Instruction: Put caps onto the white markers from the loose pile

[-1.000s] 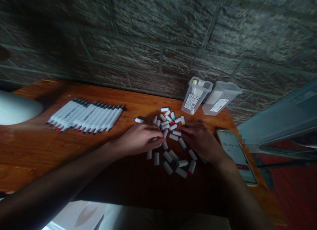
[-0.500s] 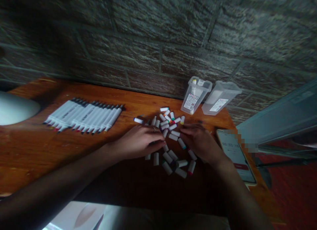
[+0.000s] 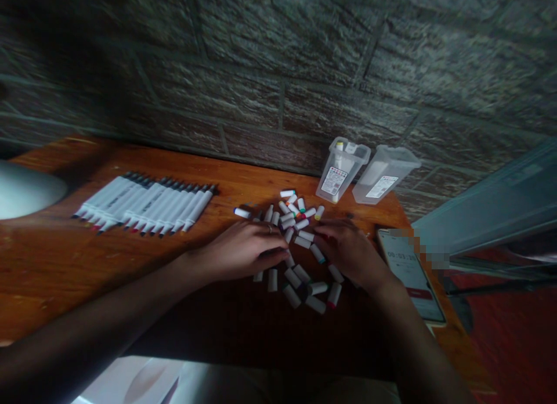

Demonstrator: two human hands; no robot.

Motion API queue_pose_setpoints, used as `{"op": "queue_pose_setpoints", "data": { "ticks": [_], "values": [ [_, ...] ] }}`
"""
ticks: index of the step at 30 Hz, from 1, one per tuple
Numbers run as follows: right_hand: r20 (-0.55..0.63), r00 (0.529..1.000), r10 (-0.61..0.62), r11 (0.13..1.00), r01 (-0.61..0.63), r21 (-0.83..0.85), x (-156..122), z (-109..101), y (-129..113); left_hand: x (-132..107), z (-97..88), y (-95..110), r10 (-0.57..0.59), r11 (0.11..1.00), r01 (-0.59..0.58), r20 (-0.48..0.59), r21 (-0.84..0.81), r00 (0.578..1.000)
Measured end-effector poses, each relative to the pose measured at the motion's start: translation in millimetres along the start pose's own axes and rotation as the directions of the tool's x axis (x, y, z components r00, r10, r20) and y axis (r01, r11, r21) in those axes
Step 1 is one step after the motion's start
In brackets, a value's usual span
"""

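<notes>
2 bare hands flank a scatter of loose caps (image 3: 303, 241) on a dim wooden worktop (image 3: 30, 264), low & close in, apparently so both sets of fingers can reach the pile at once. The left hand (image 3: 249, 248), w/ 1 ring, arches over the pile's near-left side, fingers bent & thumb close to them, the gap narrow; can't tell if it grips a cap, b/c the fingers hide what's beneath. The right hand (image 3: 349, 247) curls in from the opp. side, fingertips drawn together at the caps' edge; can't tell if anything's held there either. Btwn them & toward the person, the caps, short white cylinders, some w/ coloured ends, point every which way, prob. just as they came to rest. Off left, white markers (image 3: 143, 204) lie side by side in a row, dark ends to the wall & tapered tips to the person, prob. so all face alike & none rolls. Behind the caps, 2 clear containers (image 3: 380, 186) w/ labels stand nr. the stone-patterned wall (image 3: 252, 138), prob. to be out of the arms' way; 1 has a yellow-ended marker (image 3: 340, 155) inside. Far right, a phone (image 3: 413, 279) lies flat, screen up w/ timer-style digits, prob. for a quick glance.
</notes>
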State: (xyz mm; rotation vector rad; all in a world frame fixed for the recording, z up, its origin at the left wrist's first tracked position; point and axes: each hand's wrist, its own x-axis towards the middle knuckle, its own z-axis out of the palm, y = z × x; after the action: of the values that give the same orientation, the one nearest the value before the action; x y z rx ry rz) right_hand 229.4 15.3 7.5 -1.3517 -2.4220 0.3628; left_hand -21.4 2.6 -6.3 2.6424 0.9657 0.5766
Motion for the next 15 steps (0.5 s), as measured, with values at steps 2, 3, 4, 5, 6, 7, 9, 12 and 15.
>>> {"op": "queue_pose_setpoints", "data": {
  "ticks": [2, 3, 4, 5, 6, 7, 9, 12, 15],
  "values": [
    [-0.012, 1.0, -0.016, 1.0, 0.016, -0.002, 0.1, 1.1, 1.2, 0.0, 0.8, -0.7, -0.006, 1.0, 0.006, 0.0, 0.001, 1.0],
    [-0.016, 1.0, -0.022, 1.0, 0.022, -0.001, 0.1, 1.8, 2.1, -0.1, 1.2, -1.1, -0.006, 1.0, 0.006, 0.0, 0.0, 1.0],
    [-0.015, 1.0, -0.024, 1.0, 0.024, 0.002, 0.1, 2.5, 3.2, -0.1, 1.7, -1.5, -0.003, 1.0, 0.003, -0.001, -0.001, 1.0],
    [-0.013, 1.0, -0.022, 1.0, 0.022, 0.005, 0.1, 3.4, 4.4, -0.2, 2.1, -1.9, -0.001, 1.0, 0.001, -0.003, 0.0, 1.0],
    [-0.008, 1.0, -0.016, 1.0, 0.016, 0.008, 0.1, 4.2, 5.7, -0.2, 2.4, -2.3, 0.002, 1.0, -0.002, -0.006, 0.001, 1.0],
    [-0.001, 1.0, -0.008, 1.0, 0.008, 0.008, 0.1, 5.1, 6.8, -0.2, 2.6, -2.5, 0.005, 1.0, -0.005, -0.009, 0.001, 1.0],
    [0.006, 1.0, 0.004, 1.0, -0.004, 0.003, 0.0, 6.6, 8.7, -0.3, 2.7, -2.8, 0.007, 1.0, -0.007, -0.011, 0.002, 1.0],
    [-0.019, 1.0, -0.011, 1.0, 0.011, 0.005, -0.3, 7.6, 9.3, -0.6, 2.8, -2.7, 0.001, 1.0, -0.001, -0.004, 0.007, 1.0],
    [-0.036, 0.999, -0.017, 1.0, 0.017, 0.013, -0.2, 7.1, 8.0, -1.0, 2.9, -2.5, -0.002, 1.0, 0.002, -0.007, 0.011, 1.0]
  ]
}}
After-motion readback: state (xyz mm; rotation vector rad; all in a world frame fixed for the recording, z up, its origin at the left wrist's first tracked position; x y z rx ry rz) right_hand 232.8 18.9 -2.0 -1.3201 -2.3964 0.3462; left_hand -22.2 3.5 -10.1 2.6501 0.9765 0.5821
